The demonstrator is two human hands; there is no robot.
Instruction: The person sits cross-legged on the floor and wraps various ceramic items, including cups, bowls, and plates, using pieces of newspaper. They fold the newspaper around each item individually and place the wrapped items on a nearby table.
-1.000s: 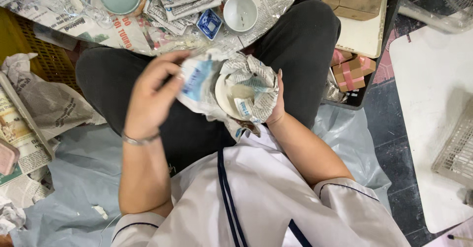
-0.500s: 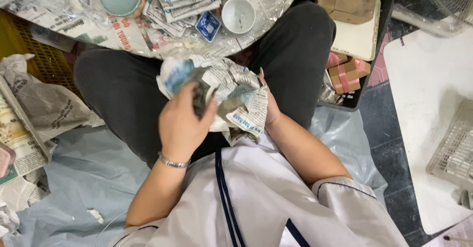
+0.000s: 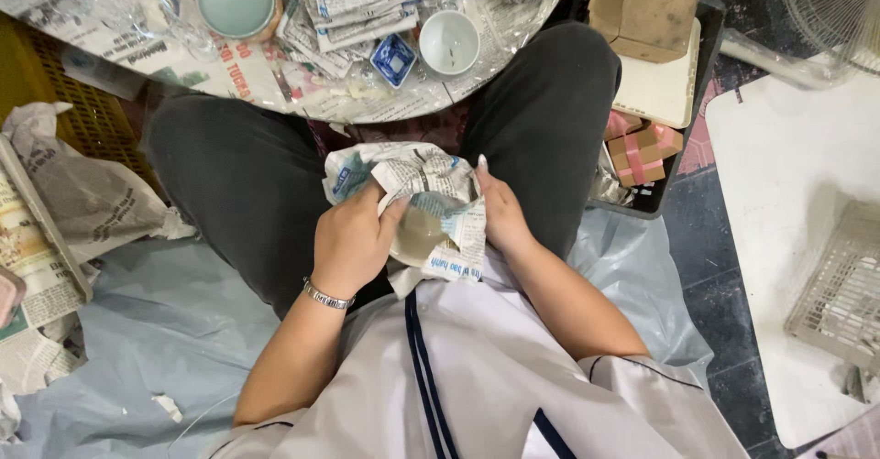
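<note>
Over the person's lap, just below the near edge of the newspaper-covered table (image 3: 275,92), both hands close on one bundle: a pale bowl (image 3: 420,232) half wrapped in crumpled newspaper (image 3: 412,180). The left hand (image 3: 353,239) grips the bundle's left side, fingers curled over the paper and thumb at the bowl's rim; the right hand (image 3: 500,212) presses flat against its right side, fingertips pointing toward the table. Paper covers the bowl's far half, while its near rim shows bare. Beyond the bundle, on the table, a small white cup (image 3: 449,42) and a blue square dish (image 3: 394,58) sit close to the table's edge, and a pale green bowl (image 3: 236,1) stands further left. Right of the bundle, a black crate (image 3: 653,201) crowds the knee; left of it lies open plastic sheeting (image 3: 156,312).
</note>
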